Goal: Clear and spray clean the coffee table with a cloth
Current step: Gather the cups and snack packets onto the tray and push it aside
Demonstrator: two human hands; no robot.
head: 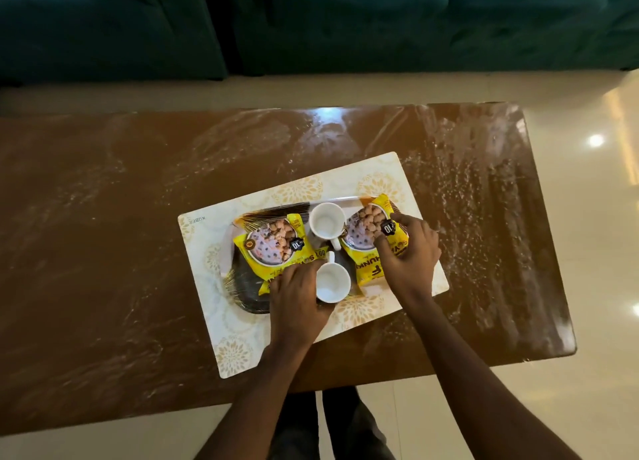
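- Tray (226,248) w/ dark leaf print sits on a cream placemat (221,338), mid coffee table (86,252); it's loaded w/ 2 white cups and 2 yellow snack packets.
- Your left hand (297,300) rests palm-down on the tray's near edge, fingers curled over the bottom of the left packet (273,248) and touching the near cup (332,283). Looks like a loose hold on the rim, not a firm clamp; can't tell if anything is pinched under the palm.
- Your right hand (408,252) is draped over the right packet (366,238), thumb and fingers half curled, pressing or starting a grip on it; can't tell if it also reaches the tray rim beneath.
- Far cup (326,224) stands just beyond your left fingertips, between both packets, handle toward you.
- Handling, my guess: tray is stiff and light-ish, but the load is loose. Cups are ceramic-looking, fragile, and they'll slide or tip on a glossy tray. Packets are soft, crinkly, slippery film, bad to lift by.
- Take hold at the tray's 2 short ends, thumbs on top, fingers under the rim, and keep it level. Don't drag by the placemat; it's thin and flexy.
- Tabletop around your hands is glossy w/ whitish smears, so wiping isn't finished. No cloth or spray bottle in view.
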